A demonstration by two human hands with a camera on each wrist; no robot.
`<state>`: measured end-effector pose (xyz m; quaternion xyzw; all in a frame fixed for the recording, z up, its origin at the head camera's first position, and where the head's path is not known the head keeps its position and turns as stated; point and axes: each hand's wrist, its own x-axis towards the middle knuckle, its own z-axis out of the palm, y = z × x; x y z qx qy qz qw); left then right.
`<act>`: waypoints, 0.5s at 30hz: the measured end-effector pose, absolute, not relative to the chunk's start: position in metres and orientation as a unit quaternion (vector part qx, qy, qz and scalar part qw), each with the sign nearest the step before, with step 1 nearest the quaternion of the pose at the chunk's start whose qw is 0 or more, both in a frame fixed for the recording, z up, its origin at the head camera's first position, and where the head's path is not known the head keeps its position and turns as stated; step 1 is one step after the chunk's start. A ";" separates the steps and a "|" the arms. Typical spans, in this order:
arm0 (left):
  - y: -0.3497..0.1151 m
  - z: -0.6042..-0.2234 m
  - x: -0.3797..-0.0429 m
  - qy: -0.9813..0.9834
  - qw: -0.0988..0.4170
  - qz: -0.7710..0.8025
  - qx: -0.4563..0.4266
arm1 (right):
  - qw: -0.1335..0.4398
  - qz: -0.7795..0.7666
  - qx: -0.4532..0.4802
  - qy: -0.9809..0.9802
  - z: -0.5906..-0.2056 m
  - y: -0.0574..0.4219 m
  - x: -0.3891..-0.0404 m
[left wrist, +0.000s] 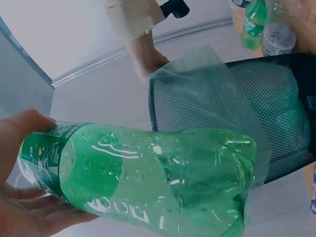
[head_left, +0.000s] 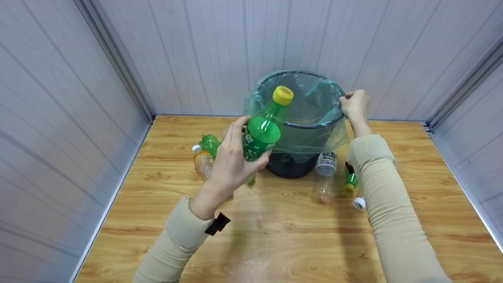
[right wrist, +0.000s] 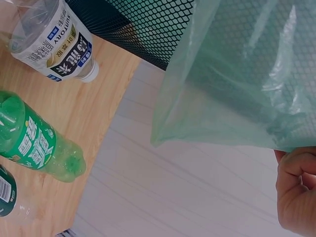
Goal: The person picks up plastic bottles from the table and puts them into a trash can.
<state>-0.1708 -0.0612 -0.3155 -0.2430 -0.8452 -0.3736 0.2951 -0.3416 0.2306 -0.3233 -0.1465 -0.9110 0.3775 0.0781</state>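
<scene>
Wood-grained tabletop (head_left: 290, 236), pale streaked back wall (head_left: 200, 55), left wall (head_left: 59, 137), right wall (head_left: 477, 137), grey metal corner strip (head_left: 118, 59)

Bin (head_left: 290, 167) on tbl (head_left: 283, 239), bag (head_left: 302, 141) in bin, btls (head_left: 326, 164) L & R, wall (head_left: 196, 59) behind

bin (head_left: 292, 169) — free from above | bottles (head_left: 326, 163) — flanking its base

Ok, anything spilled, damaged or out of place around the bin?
No spill or damage stands out. The white-labelled bottle, a green bottle beside it and others lie loose on the table around the bin, which looks untidy.
</scene>
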 end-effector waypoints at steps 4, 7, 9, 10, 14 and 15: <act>-0.058 -0.302 -0.179 -0.838 0.290 -0.390 -0.248 | 0.074 0.380 -0.150 -0.910 -0.322 0.231 -0.341; -0.055 -0.293 -0.184 -0.832 0.292 -0.399 -0.253 | 0.075 0.378 -0.152 -0.910 -0.322 0.230 -0.341; -0.053 -0.288 -0.187 -0.830 0.296 -0.400 -0.254 | 0.075 0.379 -0.153 -0.910 -0.323 0.230 -0.341; -0.051 -0.285 -0.188 -0.828 0.297 -0.400 -0.255 | 0.073 0.380 -0.153 -0.909 -0.323 0.229 -0.341; -0.047 -0.275 -0.195 -0.824 0.301 -0.404 -0.258 | 0.070 0.379 -0.156 -0.909 -0.324 0.229 -0.340; -0.045 -0.272 -0.196 -0.821 0.302 -0.408 -0.261 | 0.070 0.379 -0.157 -0.909 -0.323 0.229 -0.339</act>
